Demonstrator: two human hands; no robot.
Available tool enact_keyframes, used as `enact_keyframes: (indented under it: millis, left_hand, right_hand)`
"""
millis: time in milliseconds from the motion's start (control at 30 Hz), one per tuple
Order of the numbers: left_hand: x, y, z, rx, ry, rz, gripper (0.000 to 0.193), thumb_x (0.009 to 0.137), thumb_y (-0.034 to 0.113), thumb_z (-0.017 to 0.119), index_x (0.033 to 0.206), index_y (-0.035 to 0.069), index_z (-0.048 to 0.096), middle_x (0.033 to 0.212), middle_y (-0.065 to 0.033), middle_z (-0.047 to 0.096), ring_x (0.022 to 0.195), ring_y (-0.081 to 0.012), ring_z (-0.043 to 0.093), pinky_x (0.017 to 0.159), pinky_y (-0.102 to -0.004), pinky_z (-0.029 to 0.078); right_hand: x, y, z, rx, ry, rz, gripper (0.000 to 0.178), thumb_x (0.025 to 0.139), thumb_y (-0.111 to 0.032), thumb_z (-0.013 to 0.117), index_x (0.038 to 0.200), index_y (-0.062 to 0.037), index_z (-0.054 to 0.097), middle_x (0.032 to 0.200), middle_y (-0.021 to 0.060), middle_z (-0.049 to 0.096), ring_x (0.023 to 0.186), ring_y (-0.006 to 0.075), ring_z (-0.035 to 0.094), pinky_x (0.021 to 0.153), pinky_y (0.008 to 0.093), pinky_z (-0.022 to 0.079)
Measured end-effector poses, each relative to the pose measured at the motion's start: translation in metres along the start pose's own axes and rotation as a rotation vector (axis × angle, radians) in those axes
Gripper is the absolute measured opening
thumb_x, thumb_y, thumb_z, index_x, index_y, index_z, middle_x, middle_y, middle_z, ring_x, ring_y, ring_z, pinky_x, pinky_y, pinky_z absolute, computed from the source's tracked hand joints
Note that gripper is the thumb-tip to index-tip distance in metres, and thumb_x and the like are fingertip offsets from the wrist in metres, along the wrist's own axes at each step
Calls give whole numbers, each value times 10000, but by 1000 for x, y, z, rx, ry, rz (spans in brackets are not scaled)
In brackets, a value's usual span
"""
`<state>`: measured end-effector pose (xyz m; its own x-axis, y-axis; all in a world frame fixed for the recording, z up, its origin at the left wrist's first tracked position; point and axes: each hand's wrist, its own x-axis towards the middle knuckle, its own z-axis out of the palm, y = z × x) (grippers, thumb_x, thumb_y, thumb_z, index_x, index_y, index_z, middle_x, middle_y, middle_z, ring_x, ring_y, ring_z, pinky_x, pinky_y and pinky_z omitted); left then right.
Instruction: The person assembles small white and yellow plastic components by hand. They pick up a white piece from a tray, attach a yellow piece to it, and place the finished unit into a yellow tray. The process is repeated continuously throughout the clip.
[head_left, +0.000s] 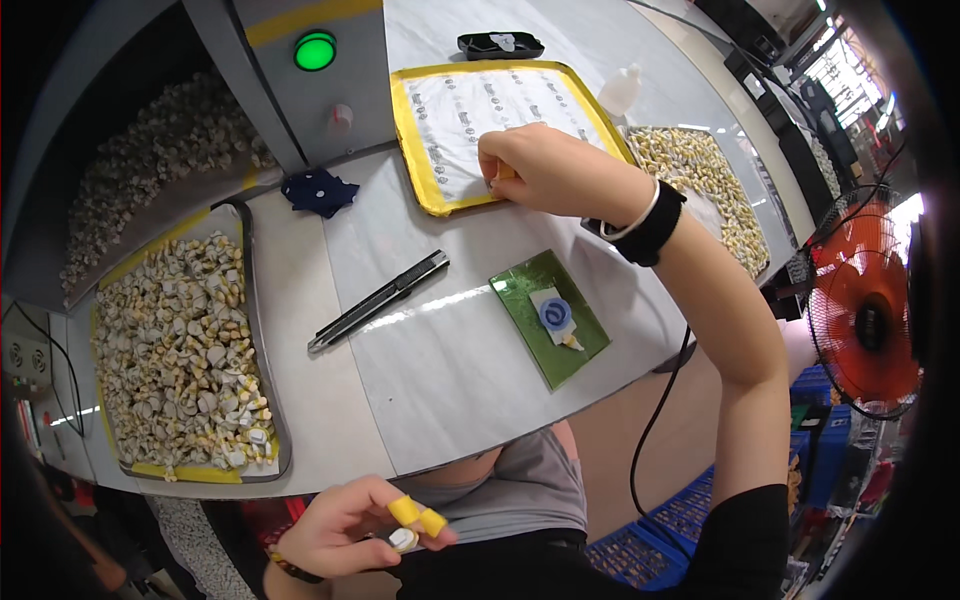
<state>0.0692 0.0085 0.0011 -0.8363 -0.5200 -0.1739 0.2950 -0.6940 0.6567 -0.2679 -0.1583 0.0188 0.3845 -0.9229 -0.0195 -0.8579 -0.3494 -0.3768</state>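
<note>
My left hand (345, 530) is low at the front, before my lap. Yellow finger covers sit on two of its fingertips. Between thumb and fingers it holds a small white piece (402, 540). My right hand (545, 168) reaches over the near edge of a yellow-rimmed tray (432, 195), which is lined with printed white paper. Its fingers are pinched together, with a bit of yellow at the tips; what they hold, if anything, is too small to make out. A black wristband (655, 225) is on my right wrist.
A tray heaped with small white-and-yellow pieces (185, 350) stands at left; another tray of pieces (700, 165) lies at right. A utility knife (380, 300), green mat (550, 360), dark cloth (320, 192) and white bottle (621, 90) are on the table. An orange fan (865, 310) stands far right.
</note>
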Motion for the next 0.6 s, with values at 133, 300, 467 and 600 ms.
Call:
enact_keyframes:
  millis: [133,300,467,600]
  left_hand:
    - [4,-31,-7,-283,33,234,310,774,-46,669,1018,-64,478,968,-269,612,902,-321,640,764,-420,544]
    - [22,-36,-8,-255,-7,391,305,731,48,760,923,-67,554,824,-191,612,728,-216,616,631,-291,511]
    - [30,-30,-4,-215,40,336,390,758,268,766,882,-55,586,787,-129,593,651,-150,530,564,-235,411]
    - [28,-30,-1,-335,54,220,399,787,292,735,908,-49,566,852,-198,632,743,-210,626,659,-270,500]
  right_hand:
    - [8,-3,1,-33,-15,-51,134,821,-62,532,913,24,577,811,153,630,747,284,615,697,350,481]
    - [-23,-19,-18,91,164,-166,91,833,-37,575,891,29,602,813,104,617,708,175,598,675,285,486]
    - [-86,-48,-18,315,249,-49,61,800,-14,640,859,3,640,731,69,629,626,130,599,604,233,485]
    - [-116,-63,-4,104,192,-53,123,741,1,666,854,-25,627,734,94,616,670,249,601,607,320,481]
